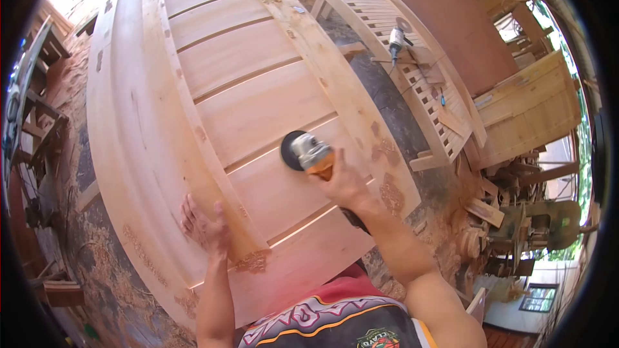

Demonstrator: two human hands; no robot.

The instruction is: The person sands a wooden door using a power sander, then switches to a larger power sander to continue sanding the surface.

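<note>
"So, where's the one sander [311,153]?"
"On the panel [248,80], gripped in the right hand [342,183]."
"And the left hand [207,227]?"
"Open, resting on the panel's near end. One other tool [396,40] lies on one slatted bench [418,127], right of the panel."

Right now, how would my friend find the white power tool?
Find the big wooden panel, then look right to the slatted wooden bench. The white power tool lies on that bench, toward its far end. Unlike the orange angle grinder in the person's right hand, it is white and nobody is holding it.
</note>
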